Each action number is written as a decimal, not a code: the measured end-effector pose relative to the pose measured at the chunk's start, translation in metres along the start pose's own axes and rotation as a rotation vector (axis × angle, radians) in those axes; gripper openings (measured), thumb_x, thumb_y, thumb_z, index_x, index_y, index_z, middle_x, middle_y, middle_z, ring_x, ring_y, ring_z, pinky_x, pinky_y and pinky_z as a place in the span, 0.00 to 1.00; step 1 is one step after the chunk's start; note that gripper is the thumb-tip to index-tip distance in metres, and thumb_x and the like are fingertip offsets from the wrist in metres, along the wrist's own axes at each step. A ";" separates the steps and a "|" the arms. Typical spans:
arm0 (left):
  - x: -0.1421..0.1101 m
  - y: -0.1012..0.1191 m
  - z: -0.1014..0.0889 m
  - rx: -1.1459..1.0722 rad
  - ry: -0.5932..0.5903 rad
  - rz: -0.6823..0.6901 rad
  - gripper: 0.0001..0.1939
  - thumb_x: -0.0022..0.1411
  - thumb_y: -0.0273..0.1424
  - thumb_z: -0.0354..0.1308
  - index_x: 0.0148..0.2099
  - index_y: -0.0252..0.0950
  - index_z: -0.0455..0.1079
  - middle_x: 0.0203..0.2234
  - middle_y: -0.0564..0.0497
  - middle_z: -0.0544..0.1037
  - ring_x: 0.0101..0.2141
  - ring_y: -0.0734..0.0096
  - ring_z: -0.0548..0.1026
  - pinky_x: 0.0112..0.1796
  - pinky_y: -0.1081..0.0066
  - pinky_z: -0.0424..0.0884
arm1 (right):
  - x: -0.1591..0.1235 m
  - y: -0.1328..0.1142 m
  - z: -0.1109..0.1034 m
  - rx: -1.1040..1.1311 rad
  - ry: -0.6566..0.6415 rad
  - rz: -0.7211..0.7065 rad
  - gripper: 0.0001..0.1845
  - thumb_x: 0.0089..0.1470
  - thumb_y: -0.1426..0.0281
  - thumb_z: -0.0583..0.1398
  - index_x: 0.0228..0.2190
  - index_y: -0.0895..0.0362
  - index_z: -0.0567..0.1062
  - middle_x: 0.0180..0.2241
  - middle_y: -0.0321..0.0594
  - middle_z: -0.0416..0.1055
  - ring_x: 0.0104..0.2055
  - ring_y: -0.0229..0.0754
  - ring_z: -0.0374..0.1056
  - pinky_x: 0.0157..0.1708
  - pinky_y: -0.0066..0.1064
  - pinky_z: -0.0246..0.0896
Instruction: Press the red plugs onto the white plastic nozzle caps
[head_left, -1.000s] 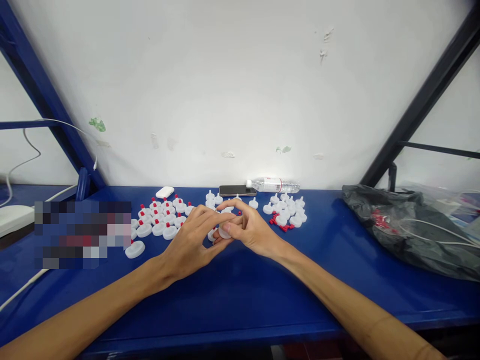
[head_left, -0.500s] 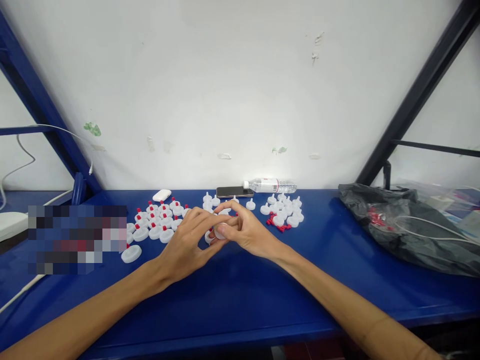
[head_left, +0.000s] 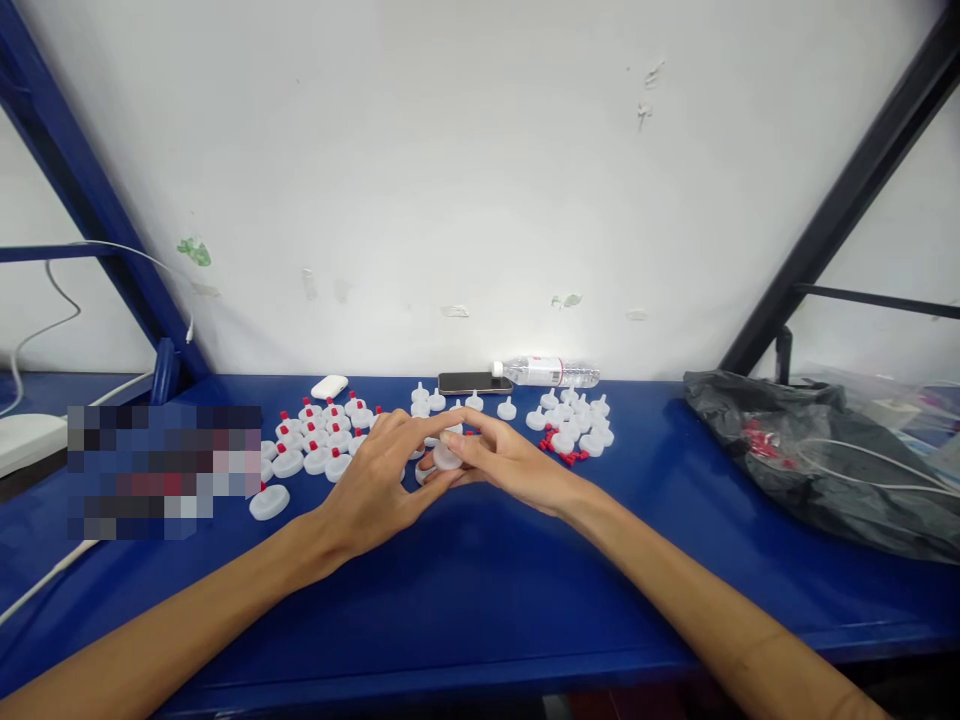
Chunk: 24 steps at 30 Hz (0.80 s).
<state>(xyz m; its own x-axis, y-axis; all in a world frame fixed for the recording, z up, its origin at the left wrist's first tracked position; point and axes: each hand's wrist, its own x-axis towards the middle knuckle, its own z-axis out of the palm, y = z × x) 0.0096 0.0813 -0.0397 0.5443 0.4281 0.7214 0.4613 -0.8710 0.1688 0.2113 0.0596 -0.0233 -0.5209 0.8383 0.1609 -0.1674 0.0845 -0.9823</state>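
Observation:
A white plastic nozzle cap (head_left: 448,453) is held up between my two hands over the table. My right hand (head_left: 514,463) pinches it, with the thumb lying across its near side. From the other side my left hand (head_left: 381,472) closes its fingers around the same cap; the fingers hide much of it, including any tip. White nozzle caps with red tips (head_left: 288,460) stand in a group left of my left hand. Plain white nozzle caps (head_left: 596,440) are grouped beyond my right hand, with small red tip caps (head_left: 576,457) lying loose in front. More plain ones stand behind my hands.
A phone (head_left: 474,383) and a clear plastic bottle (head_left: 551,372) lie along the wall. The white case (head_left: 330,386) is at the back left. A dark plastic bag (head_left: 832,490) with red pieces covers the right side of the blue table (head_left: 480,610). Something at left is pixelated.
The view has shifted slightly. My fingers have moved a little around the held cap, and more of its white side now shows. The groups on the table look the same.

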 end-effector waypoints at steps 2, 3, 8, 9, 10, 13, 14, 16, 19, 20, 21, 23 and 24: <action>-0.001 -0.002 0.001 0.003 0.002 0.010 0.23 0.70 0.30 0.60 0.64 0.43 0.62 0.36 0.53 0.76 0.35 0.65 0.69 0.40 0.64 0.68 | 0.000 0.001 0.001 0.065 0.012 0.032 0.21 0.62 0.57 0.65 0.51 0.54 0.72 0.42 0.42 0.80 0.49 0.46 0.78 0.55 0.41 0.69; -0.002 -0.004 0.002 0.004 0.001 0.017 0.23 0.70 0.30 0.60 0.65 0.44 0.61 0.37 0.53 0.77 0.35 0.65 0.69 0.40 0.64 0.68 | 0.001 0.002 0.001 0.102 0.012 0.047 0.21 0.62 0.58 0.66 0.51 0.55 0.72 0.43 0.43 0.80 0.49 0.46 0.78 0.55 0.42 0.69; -0.002 -0.006 0.003 0.011 0.001 0.046 0.23 0.70 0.30 0.59 0.64 0.45 0.61 0.41 0.53 0.79 0.35 0.65 0.67 0.40 0.65 0.67 | 0.003 0.009 0.005 0.162 0.024 0.069 0.21 0.59 0.62 0.67 0.52 0.55 0.73 0.39 0.43 0.82 0.46 0.46 0.79 0.54 0.42 0.69; -0.002 -0.006 0.003 0.013 0.005 0.049 0.23 0.71 0.31 0.59 0.64 0.45 0.61 0.41 0.53 0.79 0.35 0.65 0.66 0.39 0.66 0.66 | 0.003 0.009 0.005 0.148 0.041 0.057 0.21 0.59 0.62 0.67 0.51 0.55 0.73 0.38 0.42 0.82 0.45 0.46 0.80 0.53 0.41 0.69; -0.002 -0.005 0.003 0.015 0.011 0.051 0.23 0.71 0.31 0.59 0.64 0.45 0.61 0.40 0.53 0.79 0.35 0.66 0.66 0.39 0.66 0.66 | 0.004 0.009 0.006 0.129 0.056 0.047 0.20 0.59 0.62 0.67 0.50 0.56 0.74 0.37 0.42 0.82 0.44 0.46 0.80 0.52 0.40 0.70; -0.002 -0.002 0.002 0.018 0.028 0.061 0.22 0.70 0.31 0.60 0.64 0.46 0.63 0.37 0.54 0.78 0.34 0.66 0.65 0.37 0.67 0.65 | 0.004 0.008 0.006 0.089 0.069 0.044 0.21 0.55 0.61 0.69 0.48 0.56 0.77 0.35 0.41 0.83 0.42 0.46 0.81 0.48 0.38 0.73; -0.001 -0.001 0.002 0.015 0.032 0.066 0.22 0.70 0.31 0.60 0.63 0.46 0.64 0.36 0.54 0.78 0.33 0.66 0.65 0.37 0.67 0.65 | 0.004 0.008 0.005 0.083 0.061 0.049 0.21 0.54 0.61 0.70 0.47 0.57 0.78 0.35 0.41 0.83 0.42 0.47 0.81 0.46 0.38 0.73; -0.001 0.000 0.002 0.005 0.039 0.076 0.21 0.69 0.30 0.61 0.62 0.46 0.65 0.35 0.55 0.78 0.33 0.66 0.65 0.36 0.67 0.65 | 0.004 0.007 0.005 0.076 0.053 0.052 0.22 0.51 0.60 0.71 0.46 0.57 0.80 0.34 0.42 0.83 0.41 0.48 0.81 0.44 0.37 0.74; 0.000 0.002 0.002 -0.008 0.048 0.078 0.20 0.69 0.30 0.61 0.61 0.46 0.66 0.35 0.55 0.78 0.32 0.67 0.66 0.36 0.67 0.64 | 0.004 0.007 0.005 0.066 0.071 0.048 0.24 0.49 0.59 0.72 0.45 0.59 0.81 0.33 0.42 0.83 0.41 0.49 0.81 0.42 0.36 0.75; 0.000 0.003 0.002 -0.010 0.052 0.074 0.19 0.69 0.30 0.62 0.60 0.45 0.66 0.34 0.55 0.78 0.32 0.67 0.66 0.36 0.67 0.64 | 0.004 0.007 0.005 0.065 0.081 0.046 0.24 0.49 0.59 0.72 0.45 0.59 0.82 0.33 0.42 0.83 0.41 0.49 0.81 0.42 0.36 0.75; 0.000 0.003 0.002 -0.011 0.056 0.069 0.19 0.69 0.31 0.62 0.60 0.45 0.67 0.34 0.55 0.78 0.32 0.67 0.66 0.36 0.67 0.65 | 0.004 0.008 0.005 0.065 0.087 0.044 0.24 0.49 0.59 0.72 0.45 0.59 0.82 0.33 0.42 0.83 0.42 0.49 0.81 0.41 0.35 0.75; 0.000 0.004 0.002 -0.011 0.065 0.059 0.19 0.69 0.31 0.62 0.59 0.44 0.67 0.33 0.55 0.77 0.31 0.67 0.66 0.36 0.67 0.65 | 0.004 0.009 0.005 0.064 0.088 0.032 0.24 0.50 0.59 0.72 0.46 0.59 0.82 0.33 0.42 0.83 0.42 0.49 0.81 0.40 0.35 0.75; 0.001 0.004 0.002 -0.011 0.067 0.055 0.19 0.69 0.31 0.62 0.59 0.45 0.67 0.33 0.55 0.77 0.31 0.67 0.66 0.36 0.67 0.64 | 0.004 0.009 0.004 0.064 0.077 0.023 0.25 0.50 0.59 0.72 0.46 0.59 0.81 0.33 0.42 0.83 0.42 0.49 0.81 0.40 0.35 0.75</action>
<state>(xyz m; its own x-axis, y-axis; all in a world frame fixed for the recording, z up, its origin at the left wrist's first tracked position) 0.0132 0.0787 -0.0402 0.5205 0.3626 0.7731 0.4241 -0.8956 0.1346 0.2041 0.0619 -0.0315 -0.4600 0.8786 0.1284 -0.2104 0.0327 -0.9771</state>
